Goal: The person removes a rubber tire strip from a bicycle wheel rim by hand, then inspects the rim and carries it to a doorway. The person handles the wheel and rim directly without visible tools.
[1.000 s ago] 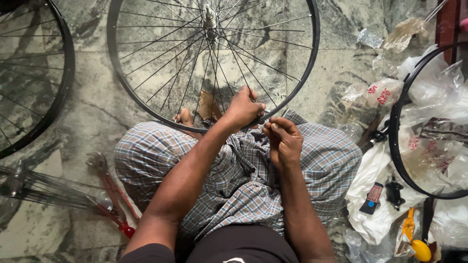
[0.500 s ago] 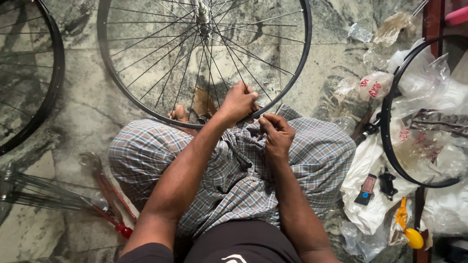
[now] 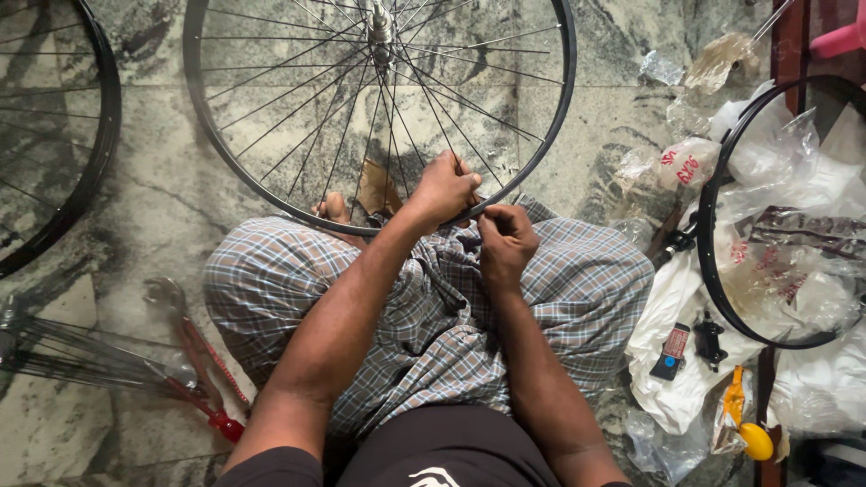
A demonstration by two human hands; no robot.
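A spoked bicycle wheel (image 3: 271, 194) with a black rim stands on the marble floor in front of my checked-cloth lap, its hub (image 3: 379, 22) near the top edge. My left hand (image 3: 444, 188) grips the rim at its lowest part, fingers wrapped over the spokes there. My right hand (image 3: 505, 242) sits just below and right of it, fingers pinched together against the rim; whatever small thing it holds is hidden. A bare foot (image 3: 334, 209) rests under the rim.
A second wheel (image 3: 90, 171) lies at far left. A loose bundle of spokes (image 3: 81, 361) and red-handled pliers (image 3: 200, 361) lie at lower left. At right, a bare black rim (image 3: 708, 261) rests over plastic bags, with a small black part (image 3: 709, 339) and a yellow-handled tool (image 3: 747, 431).
The view has shifted a little, so the wheel and my hands sit slightly lower and left. Both hands stay at the same spot on the rim, with the right fingers working.
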